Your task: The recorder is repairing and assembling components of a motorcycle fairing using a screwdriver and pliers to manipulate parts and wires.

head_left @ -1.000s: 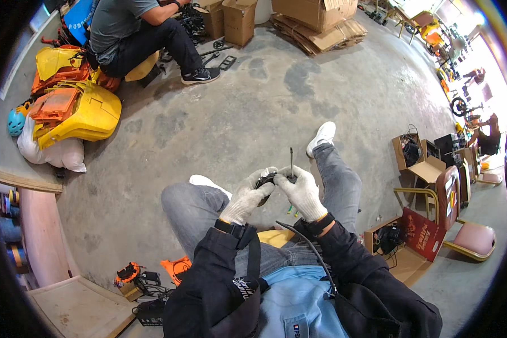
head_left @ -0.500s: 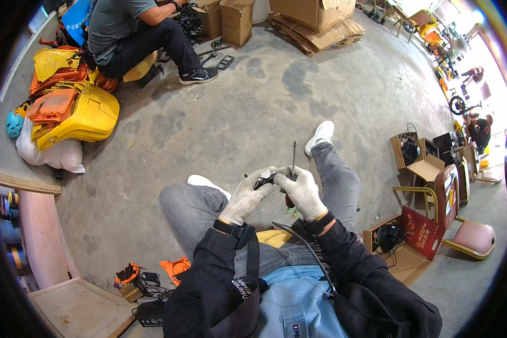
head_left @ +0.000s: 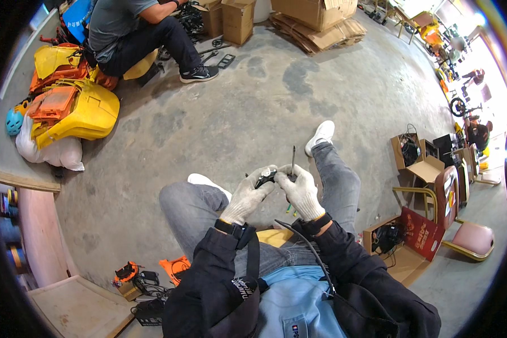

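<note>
Both my hands, in white knit gloves, meet above my lap. My left hand [head_left: 247,198] grips a small black part [head_left: 266,178] with a light patch on top; its kind I cannot make out. My right hand [head_left: 303,195] is closed around a screwdriver [head_left: 293,155], whose thin metal shaft sticks up past the fingers and points away from me. The thumb and fingertips of that hand also reach the black part's right end. Below the hands, some short green and yellow ends [head_left: 289,208] show between my legs.
Yellow and orange plastic shells [head_left: 90,111] are heaped at the left, close to a seated person [head_left: 132,39]. Flattened cardboard [head_left: 315,35] lies at the back. On the right stand an open box with black parts [head_left: 386,236] and a chair [head_left: 470,238]. A wooden board [head_left: 81,310] is at lower left.
The screwdriver's shaft stands slightly lower, and my right hand has shifted a little. The black part remains in my left hand.
</note>
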Tool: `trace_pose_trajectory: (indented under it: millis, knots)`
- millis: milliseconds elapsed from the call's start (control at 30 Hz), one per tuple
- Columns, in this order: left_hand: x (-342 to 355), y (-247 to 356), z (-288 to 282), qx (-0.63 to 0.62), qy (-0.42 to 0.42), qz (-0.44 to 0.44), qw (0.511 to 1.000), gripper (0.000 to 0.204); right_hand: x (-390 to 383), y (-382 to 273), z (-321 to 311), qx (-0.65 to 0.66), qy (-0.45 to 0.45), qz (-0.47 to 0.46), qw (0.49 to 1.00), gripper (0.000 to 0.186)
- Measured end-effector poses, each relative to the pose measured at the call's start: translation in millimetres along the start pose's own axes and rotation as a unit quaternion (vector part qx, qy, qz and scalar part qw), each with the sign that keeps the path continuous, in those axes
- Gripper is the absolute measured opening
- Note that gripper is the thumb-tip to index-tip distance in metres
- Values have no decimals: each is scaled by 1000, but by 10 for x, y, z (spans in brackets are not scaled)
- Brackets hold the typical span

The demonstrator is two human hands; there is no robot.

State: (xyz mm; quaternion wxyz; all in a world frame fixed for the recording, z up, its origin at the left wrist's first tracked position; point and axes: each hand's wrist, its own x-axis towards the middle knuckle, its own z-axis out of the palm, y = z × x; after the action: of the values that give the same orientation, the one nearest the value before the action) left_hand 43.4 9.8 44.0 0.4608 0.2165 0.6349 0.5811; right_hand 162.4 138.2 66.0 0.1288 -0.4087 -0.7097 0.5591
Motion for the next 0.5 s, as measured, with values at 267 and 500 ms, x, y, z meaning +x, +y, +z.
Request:
trace_pose_trajectory:
  millis: [267, 500]
  knots:
    - [9, -14, -10, 24, -8, -8, 1000, 50, 7, -88, -54, 13, -22, -3, 1000, 20]
    - [18, -16, -17, -18, -21, 33, 999, 50, 27, -163, -148, 11, -71, 43, 996, 27]
